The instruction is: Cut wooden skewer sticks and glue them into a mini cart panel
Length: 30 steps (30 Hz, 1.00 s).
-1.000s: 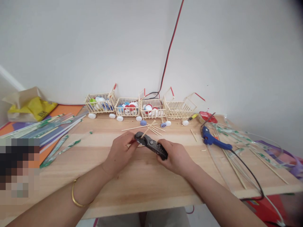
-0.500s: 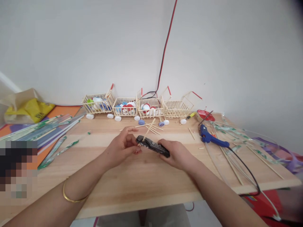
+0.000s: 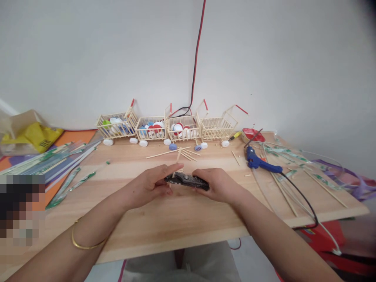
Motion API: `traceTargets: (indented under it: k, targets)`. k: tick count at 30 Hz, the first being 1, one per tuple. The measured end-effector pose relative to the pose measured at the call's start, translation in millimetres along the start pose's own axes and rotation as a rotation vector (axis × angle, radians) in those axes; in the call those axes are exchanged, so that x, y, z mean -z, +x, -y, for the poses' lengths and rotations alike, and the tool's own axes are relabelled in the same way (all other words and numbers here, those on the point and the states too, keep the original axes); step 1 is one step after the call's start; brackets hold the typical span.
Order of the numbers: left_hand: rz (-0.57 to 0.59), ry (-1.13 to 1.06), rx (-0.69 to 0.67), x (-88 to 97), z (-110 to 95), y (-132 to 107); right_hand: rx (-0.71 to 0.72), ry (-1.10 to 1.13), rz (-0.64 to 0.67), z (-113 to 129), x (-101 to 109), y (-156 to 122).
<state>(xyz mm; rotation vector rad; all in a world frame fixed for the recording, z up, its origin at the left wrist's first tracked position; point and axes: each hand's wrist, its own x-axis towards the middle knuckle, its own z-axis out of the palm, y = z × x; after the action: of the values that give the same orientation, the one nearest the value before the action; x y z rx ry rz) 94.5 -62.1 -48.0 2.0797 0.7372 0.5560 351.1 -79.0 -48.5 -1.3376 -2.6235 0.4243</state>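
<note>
My right hand (image 3: 220, 185) is closed around a worn black pliers-like tool (image 3: 188, 180), which lies crosswise above the table. At the tool's left end my left hand (image 3: 149, 184) has its fingers bent around a thin wooden stick (image 3: 178, 156). The stick stands up from the tool's jaw end; its lower part is hidden by the fingers. Just beyond the hands, several loose sticks (image 3: 188, 151) lie fanned out on the table.
Small stick-built carts (image 3: 152, 131) line the wall, some filled with bottle caps. A blue glue gun (image 3: 263, 164), its cable, a red dish (image 3: 253, 135) and a yellow-handled tool (image 3: 235, 136) are to the right. Plastic-wrapped sticks (image 3: 53, 160) and a yellow bag (image 3: 38, 135) lie left.
My left index finger has stretched over the stick at the tool's jaw end. The tool has turned closer to level, and the view has shifted slightly.
</note>
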Motion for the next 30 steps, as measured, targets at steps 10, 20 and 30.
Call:
traceTargets:
  k: [10,20,30]
  targets:
    - [0.073,-0.266,0.112,-0.5,-6.0,0.1,0.021,-0.016,0.019,0.9,-3.6,0.2]
    - [0.131,-0.496,0.164,1.1,-4.0,-0.3,0.074,0.048,0.01,0.2,1.7,-0.6]
    - [0.129,-0.429,0.134,0.9,-9.4,-1.0,0.088,-0.008,0.013,-0.2,-1.9,-0.9]
